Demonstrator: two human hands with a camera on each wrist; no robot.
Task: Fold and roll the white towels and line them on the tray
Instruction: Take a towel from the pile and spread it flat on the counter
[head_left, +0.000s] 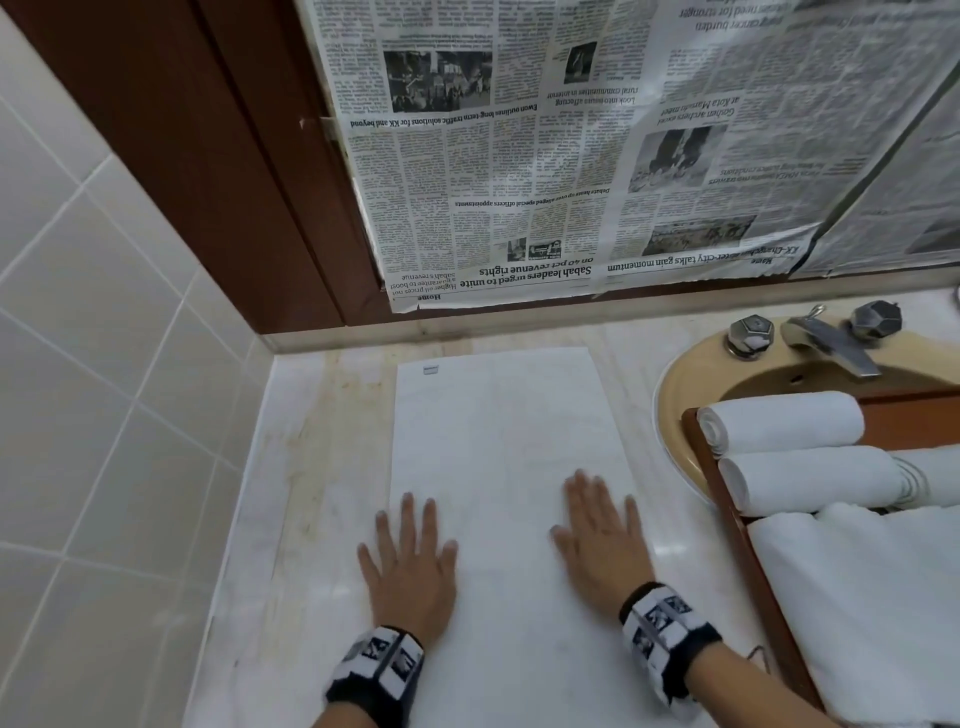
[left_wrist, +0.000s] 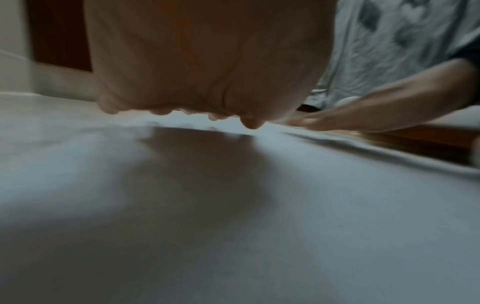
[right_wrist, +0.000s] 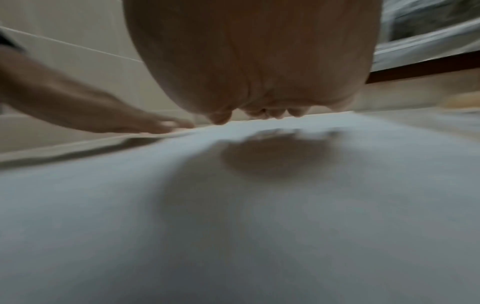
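A white towel (head_left: 506, 447) lies flat as a long folded strip on the marble counter (head_left: 311, 467), running from the back wall toward me. My left hand (head_left: 408, 551) presses on its left edge with fingers spread flat. My right hand (head_left: 597, 525) lies flat on its right side, fingers straight. Both wrist views show a palm low over the towel (left_wrist: 259, 226) (right_wrist: 233, 226). To the right, a brown wooden tray (head_left: 727, 509) holds two rolled white towels (head_left: 779, 421) (head_left: 810, 480) and unrolled white towels (head_left: 872, 597) in front of them.
The tray rests over a beige sink (head_left: 680, 384) with a metal tap (head_left: 826, 338) and two knobs. Newspaper (head_left: 597, 145) covers the surface behind the counter. A tiled wall (head_left: 104, 364) closes off the left side, next to a dark wooden frame (head_left: 234, 182).
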